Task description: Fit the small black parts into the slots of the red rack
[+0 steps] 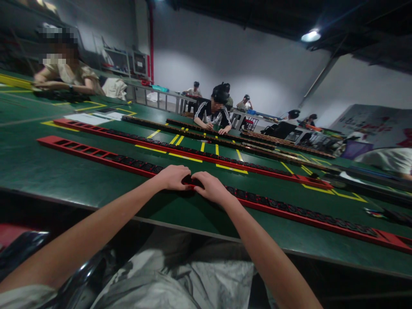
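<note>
A long red rail point(277, 210), its slots largely filled with square black socket-like modules point(252, 197), lies across the green table in front of me. Around the middle of this rail, my left hand point(175, 177) is closed, with its fingers curled over the far side. Close beside it, my right hand point(210, 186) grips the same rail with bent fingers, its thumb toward the near edge. Dark modules show in the small gap between both hands; what lies under my fingers is hidden. Several slots at the rail's left end are bare.
A second red rail point(189, 152) with black modules runs parallel behind the first. Farther back lie long dark rails point(193, 134) and white paper sheets point(86, 118). Yellow tape point(231, 169) marks the green tabletop point(64, 171). A co-worker point(214, 111) leans over the far side; another person point(69, 68) sits left.
</note>
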### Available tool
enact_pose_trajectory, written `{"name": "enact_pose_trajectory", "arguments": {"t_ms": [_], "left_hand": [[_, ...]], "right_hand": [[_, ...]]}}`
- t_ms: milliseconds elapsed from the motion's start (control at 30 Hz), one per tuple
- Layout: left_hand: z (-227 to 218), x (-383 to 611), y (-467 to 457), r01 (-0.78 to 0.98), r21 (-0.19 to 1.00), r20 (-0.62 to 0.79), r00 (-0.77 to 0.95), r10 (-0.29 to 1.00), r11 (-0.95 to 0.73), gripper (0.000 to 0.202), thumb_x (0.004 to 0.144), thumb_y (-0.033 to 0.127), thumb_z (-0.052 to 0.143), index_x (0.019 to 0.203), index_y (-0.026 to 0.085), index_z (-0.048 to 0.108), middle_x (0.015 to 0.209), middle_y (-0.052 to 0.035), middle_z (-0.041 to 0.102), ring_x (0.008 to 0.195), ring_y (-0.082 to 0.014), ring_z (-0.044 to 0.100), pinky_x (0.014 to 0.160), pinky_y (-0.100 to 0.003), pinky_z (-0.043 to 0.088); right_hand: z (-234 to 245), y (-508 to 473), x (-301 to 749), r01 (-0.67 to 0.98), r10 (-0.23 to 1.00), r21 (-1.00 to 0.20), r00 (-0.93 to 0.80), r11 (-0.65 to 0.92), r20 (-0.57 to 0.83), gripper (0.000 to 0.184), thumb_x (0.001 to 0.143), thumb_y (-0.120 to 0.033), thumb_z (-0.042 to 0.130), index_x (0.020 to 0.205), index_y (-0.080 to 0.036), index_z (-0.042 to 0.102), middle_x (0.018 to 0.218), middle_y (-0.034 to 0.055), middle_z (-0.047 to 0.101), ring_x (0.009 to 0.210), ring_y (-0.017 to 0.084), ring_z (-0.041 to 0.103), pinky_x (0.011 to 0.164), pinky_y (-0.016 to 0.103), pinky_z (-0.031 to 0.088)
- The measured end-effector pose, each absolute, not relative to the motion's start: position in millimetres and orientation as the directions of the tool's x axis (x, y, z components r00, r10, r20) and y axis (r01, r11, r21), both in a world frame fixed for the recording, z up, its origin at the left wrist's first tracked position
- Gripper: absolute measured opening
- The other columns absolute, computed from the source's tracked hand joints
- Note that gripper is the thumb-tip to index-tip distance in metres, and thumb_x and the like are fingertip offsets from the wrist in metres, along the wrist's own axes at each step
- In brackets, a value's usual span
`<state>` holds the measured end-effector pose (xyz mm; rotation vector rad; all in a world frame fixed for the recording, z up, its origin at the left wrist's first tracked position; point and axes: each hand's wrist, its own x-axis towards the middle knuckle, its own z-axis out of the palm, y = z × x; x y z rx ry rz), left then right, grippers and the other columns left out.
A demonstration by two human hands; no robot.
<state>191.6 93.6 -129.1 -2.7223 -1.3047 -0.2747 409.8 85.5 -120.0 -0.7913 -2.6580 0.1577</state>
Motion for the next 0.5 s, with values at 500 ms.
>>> {"name": "enact_pose_trajectory", "arguments": {"t_ms": [500], "left_hand": [[-128.6,191.1,93.2,0.782,-0.018,0.216,0.612,0.761,-0.623,0.049,0.084,0.067,0.047,0.093,0.02,0.059,0.096,-0.0086,0.066,0.09,-0.0257,0.063,0.07,-0.033,0.044]], "right_hand": [[-119.4,84.6,409.5,0.51,0.552,-0.21,-0.776,0.834,0.306,0.028,0.088,-0.019,0.063,0.116,-0.021,0.06,0.12,0.0086,0.062,0.109,0.022,0.056,0.094,0.037,0.045]]}}
